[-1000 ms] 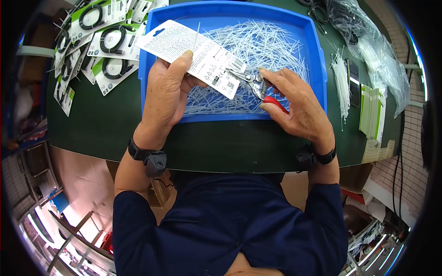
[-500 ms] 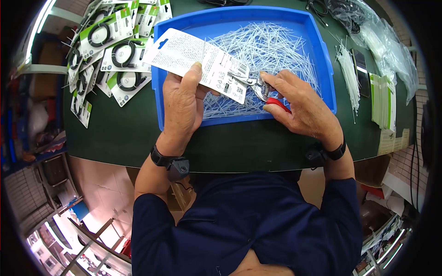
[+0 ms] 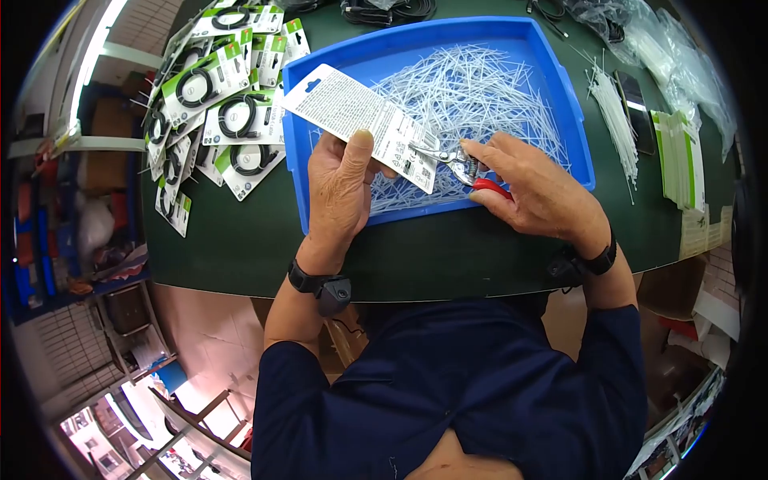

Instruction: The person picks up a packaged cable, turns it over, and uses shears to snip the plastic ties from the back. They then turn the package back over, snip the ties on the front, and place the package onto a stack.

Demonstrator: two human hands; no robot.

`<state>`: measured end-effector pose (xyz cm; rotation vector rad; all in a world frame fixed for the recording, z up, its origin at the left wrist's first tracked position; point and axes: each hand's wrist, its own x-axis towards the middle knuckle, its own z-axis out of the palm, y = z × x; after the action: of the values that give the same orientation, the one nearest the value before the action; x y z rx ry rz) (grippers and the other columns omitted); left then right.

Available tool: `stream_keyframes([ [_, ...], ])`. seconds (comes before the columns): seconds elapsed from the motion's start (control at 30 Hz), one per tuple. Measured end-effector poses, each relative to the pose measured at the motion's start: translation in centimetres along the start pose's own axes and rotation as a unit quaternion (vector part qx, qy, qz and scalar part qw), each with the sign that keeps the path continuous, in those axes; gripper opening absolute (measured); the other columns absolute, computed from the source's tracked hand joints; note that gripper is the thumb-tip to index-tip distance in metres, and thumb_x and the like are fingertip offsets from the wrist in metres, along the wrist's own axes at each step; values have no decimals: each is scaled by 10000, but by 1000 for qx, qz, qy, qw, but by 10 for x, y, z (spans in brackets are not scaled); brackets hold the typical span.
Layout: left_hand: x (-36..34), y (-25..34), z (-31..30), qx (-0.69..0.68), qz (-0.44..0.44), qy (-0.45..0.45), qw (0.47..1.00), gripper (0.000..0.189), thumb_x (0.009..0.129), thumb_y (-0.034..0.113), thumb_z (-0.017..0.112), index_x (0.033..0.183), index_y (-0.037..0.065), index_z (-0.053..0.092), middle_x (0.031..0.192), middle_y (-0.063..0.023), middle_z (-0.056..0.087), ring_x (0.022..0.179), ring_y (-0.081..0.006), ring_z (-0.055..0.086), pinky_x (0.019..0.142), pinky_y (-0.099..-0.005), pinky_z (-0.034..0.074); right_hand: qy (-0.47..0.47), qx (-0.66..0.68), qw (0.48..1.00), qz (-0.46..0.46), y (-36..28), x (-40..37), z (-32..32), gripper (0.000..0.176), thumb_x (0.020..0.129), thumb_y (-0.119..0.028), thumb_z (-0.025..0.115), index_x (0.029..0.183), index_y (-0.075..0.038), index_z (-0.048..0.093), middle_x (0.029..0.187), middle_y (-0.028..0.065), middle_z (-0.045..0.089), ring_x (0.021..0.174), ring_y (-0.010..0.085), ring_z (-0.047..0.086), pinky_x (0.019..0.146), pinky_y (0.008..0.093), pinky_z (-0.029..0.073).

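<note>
My left hand (image 3: 342,188) is closed on a printed white packaging card (image 3: 360,112), thumb across its face and fingers behind. The card is tilted over the blue tray (image 3: 440,30), its hang-hole end at the upper left. In my right hand (image 3: 544,188) are small cutting pliers (image 3: 466,170) with red handles and a spring. The jaws touch or lie just over the card's lower right part; whether they are closed on anything there is too small to tell. White cable ties (image 3: 480,88) are heaped in the tray beneath.
Carded black cables (image 3: 236,116) are piled at the left of the green table (image 3: 448,264). To the right lie a bundle of cable ties (image 3: 616,120), a dark phone (image 3: 636,108), a stack of green-and-white cards (image 3: 678,160) and a clear plastic bag (image 3: 680,68). Black cables (image 3: 388,10) lie behind the tray.
The whole view has shifted, so things appear further right and slightly lower. My left hand and the card have moved slightly right over the tray. Both hands keep their holds.
</note>
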<state>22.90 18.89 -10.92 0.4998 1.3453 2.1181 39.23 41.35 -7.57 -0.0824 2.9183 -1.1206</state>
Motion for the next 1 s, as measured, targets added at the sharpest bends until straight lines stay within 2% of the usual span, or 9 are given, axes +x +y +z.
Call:
stream_keyframes([
  [0.3,-4,-2,8,-12,61,6,998,525,998,327,760,1322,-37,564,1125,-143,724,891,-186,724,687,-319,592,35,45,998,-9,-8,-1,2,611,889,-81,740,1461,-2,539,1075,178,589,947,347,608,849,413,510],
  [0.4,-8,-5,11,24,112,1,993,545,965,261,805,1336,-47,552,1147,-145,716,898,-176,720,690,-336,609,88,44,991,-85,-13,0,3,676,853,-100,774,1479,-19,531,1122,179,591,992,353,612,882,417,516],
  [0.43,-10,-6,12,25,109,0,994,545,965,261,805,1336,-47,552,1147,-145,716,898,-176,720,690,-336,609,88,46,992,-84,-14,-1,5,676,853,-100,774,1479,-19,531,1122,179,591,992,353,612,882,417,516],
  [0.53,-14,-8,20,40,172,-11,984,586,928,196,842,1360,-56,537,1195,-140,703,988,-174,710,824,-345,612,98,42,990,-92,-15,-1,8,718,829,-113,793,1491,-34,527,1159,176,591,1025,347,612,908,419,518],
  [0.57,-14,-9,19,41,171,-10,984,586,928,196,842,1360,-56,537,1195,-140,703,988,-174,710,824,-345,612,97,43,990,-92,-16,-1,8,718,829,-113,793,1491,-34,527,1159,176,591,1025,347,612,908,419,518],
  [0.67,-14,-14,15,75,182,0,980,608,908,177,863,1368,-57,543,1239,-130,691,1092,-183,687,960,-338,566,82,61,992,-74,-16,-1,7,717,827,-119,799,1486,-28,533,1153,171,593,1014,335,613,907,416,519],
  [0.8,-17,-15,15,77,161,-1,984,596,904,177,868,1359,-52,558,1255,-130,688,1158,-196,667,1043,-334,516,85,59,991,-83,-14,1,8,719,822,-120,801,1482,-20,535,1142,168,595,1010,330,614,912,413,519],
  [0.97,-18,-12,20,67,152,2,986,579,908,173,864,1351,-53,567,1241,-128,690,1137,-192,673,1019,-337,532,85,60,990,-90,-14,2,8,696,842,-114,792,1480,-12,532,1120,167,596,977,327,621,881,405,525],
  [1.0,-19,-11,19,62,129,-2,990,575,910,172,861,1350,-53,568,1234,-128,693,1131,-190,673,1017,-338,533,77,65,992,-81,-15,2,9,686,851,-109,786,1481,-12,532,1111,167,596,964,325,623,866,407,526],
])
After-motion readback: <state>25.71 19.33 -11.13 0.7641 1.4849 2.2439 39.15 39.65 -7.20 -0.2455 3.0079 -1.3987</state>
